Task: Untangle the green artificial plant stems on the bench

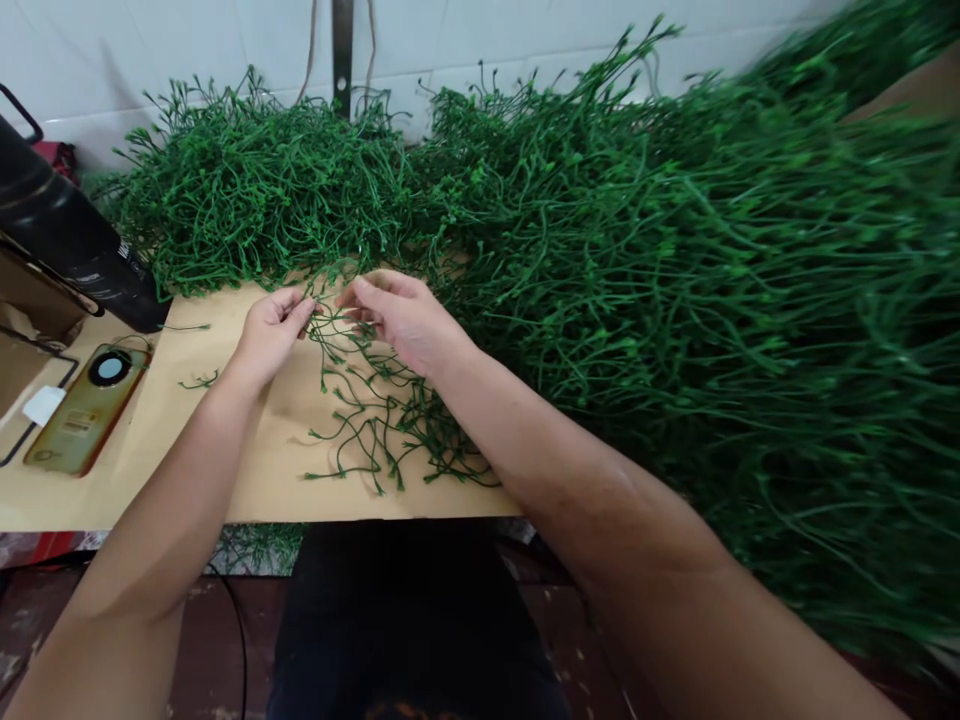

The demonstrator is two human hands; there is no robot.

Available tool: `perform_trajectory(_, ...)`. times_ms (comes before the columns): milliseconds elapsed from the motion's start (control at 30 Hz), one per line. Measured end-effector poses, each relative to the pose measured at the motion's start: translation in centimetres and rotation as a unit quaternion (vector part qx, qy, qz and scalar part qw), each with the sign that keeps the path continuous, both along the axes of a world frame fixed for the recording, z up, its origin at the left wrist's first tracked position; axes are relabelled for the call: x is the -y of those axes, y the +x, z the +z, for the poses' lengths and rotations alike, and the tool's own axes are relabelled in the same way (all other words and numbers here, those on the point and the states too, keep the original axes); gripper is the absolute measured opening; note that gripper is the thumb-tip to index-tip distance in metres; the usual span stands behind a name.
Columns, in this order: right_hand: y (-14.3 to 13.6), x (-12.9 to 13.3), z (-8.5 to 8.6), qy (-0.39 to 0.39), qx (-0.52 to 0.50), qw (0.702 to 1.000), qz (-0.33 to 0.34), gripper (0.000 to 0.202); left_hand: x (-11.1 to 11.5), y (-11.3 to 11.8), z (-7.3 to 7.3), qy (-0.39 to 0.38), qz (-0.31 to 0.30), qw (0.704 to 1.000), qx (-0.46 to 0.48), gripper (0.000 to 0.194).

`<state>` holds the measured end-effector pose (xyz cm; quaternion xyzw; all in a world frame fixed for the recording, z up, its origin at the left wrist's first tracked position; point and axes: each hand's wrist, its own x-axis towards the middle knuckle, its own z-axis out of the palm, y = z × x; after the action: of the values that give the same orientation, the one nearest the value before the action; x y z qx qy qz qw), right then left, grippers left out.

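My left hand [276, 330] pinches thin green artificial plant stems [328, 335] between thumb and forefinger, just above the board. Close by on the right, my right hand [397, 315] has its fingers curled near the same stems, thumb and fingertips close together; whether a stem sits between them is too small to make out. Loose green stems [375, 430] with small forked tips lie on the tan board [270, 450] below and partly under my right forearm.
A large heap of green stems [675, 260] covers the right side, and another pile [255, 190] lies along the white wall. On the left are a black bottle [75, 230] and a phone [88, 410]. A metal upright [342, 60] stands against the wall.
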<state>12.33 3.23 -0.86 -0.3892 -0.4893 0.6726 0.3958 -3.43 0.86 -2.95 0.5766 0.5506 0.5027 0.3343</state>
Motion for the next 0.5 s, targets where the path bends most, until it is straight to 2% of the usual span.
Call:
perform_trajectory(67, -0.26, 0.44, 0.16, -0.026, 0.026, 0.999, 0.016, 0.014, -0.16, -0.18, -0.26, 0.015, 0.001, 1.0, 0.002, 0.018)
perform_trajectory(267, -0.47, 1.13, 0.27, -0.004, 0.062, 0.988, 0.142, 0.027, -0.44, -0.39, -0.67, 0.035, -0.007, 0.999, -0.016, 0.019)
perform_trajectory(367, -0.45, 0.99, 0.18, -0.038, 0.035, 0.988, 0.143, 0.026, -0.41, -0.35, -0.59, 0.036, -0.007, 0.999, -0.013, 0.021)
perform_trajectory(500, -0.58, 0.66, -0.17, -0.052, 0.006, 0.993, 0.11, 0.027, -0.3, -0.33, -0.29, 0.022, 0.018, 1.0, 0.007, 0.016)
